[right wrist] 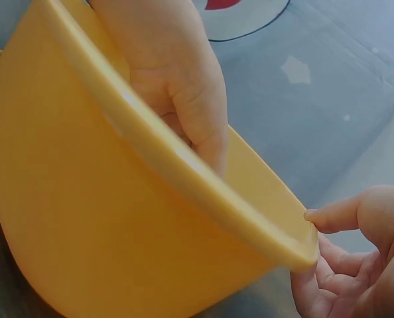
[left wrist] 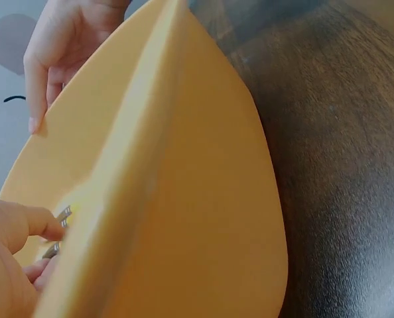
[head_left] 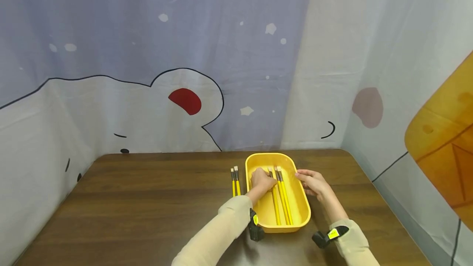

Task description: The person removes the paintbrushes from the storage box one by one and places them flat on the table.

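A yellow plastic tray (head_left: 303, 212) with rounded corners stands on the table. Inside it lie paintbrushes (head_left: 285, 198) with yellow handles, dark ferrules and pale bristles, pointing away from me. My left hand (head_left: 263, 182) reaches into the tray over its left side. Its thumb and fingertips pinch a paintbrush (head_left: 276, 208) near the ferrule; in the left wrist view, metal ferrules (left wrist: 63, 215) show between the fingers. At the tray's right side, my right hand (head_left: 313, 183) grips the rim. The right thumb (right wrist: 339, 213) rests at the inner edge, with the other fingers against the outside.
Two more paintbrushes (head_left: 237, 182) lie on the brown wooden table (head_left: 155, 204), just left of the tray and partly behind the left forearm. A printed cloth (head_left: 251, 60) hangs behind the table and along its sides.
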The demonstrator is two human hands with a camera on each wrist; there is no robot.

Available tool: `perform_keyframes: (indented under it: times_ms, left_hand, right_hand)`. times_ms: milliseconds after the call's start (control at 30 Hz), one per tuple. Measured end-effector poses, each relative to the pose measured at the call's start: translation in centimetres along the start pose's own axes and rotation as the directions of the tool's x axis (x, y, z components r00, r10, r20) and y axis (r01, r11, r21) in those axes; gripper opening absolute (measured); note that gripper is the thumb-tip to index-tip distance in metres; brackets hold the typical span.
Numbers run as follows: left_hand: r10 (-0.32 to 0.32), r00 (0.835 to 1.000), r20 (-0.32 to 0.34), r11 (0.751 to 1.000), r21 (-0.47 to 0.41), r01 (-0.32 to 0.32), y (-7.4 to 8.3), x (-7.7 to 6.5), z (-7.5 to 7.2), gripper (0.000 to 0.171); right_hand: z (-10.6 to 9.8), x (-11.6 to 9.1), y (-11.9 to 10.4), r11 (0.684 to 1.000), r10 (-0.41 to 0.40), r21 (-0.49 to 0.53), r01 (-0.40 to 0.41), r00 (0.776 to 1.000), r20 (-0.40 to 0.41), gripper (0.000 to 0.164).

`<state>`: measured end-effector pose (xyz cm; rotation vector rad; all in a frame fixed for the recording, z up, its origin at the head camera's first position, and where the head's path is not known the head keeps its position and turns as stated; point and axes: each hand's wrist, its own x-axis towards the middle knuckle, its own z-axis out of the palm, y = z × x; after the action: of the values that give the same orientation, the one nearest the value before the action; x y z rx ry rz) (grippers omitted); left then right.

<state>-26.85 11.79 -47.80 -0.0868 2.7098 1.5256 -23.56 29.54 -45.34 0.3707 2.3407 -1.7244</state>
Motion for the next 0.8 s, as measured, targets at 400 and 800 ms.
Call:
perform_keyframes:
  times_ms: [400,800]
  left_hand:
    - [-0.054,0.998,0.020,0.998,-0.025,0.055,0.50,0.16,-0.25,0.051]
    - [-0.104,0.993,0.060,0.988,-0.105,0.110,0.91,0.29,-0.47,0.021]
  right_hand:
    - [-0.09,0.28,-0.01,0.999,0.016,0.041,-0.017,1.000,0.008,0.051]
    - [-0.05,0.16,-0.01,0.998,0.020,0.056,-0.021,1.000,0.015,0.054]
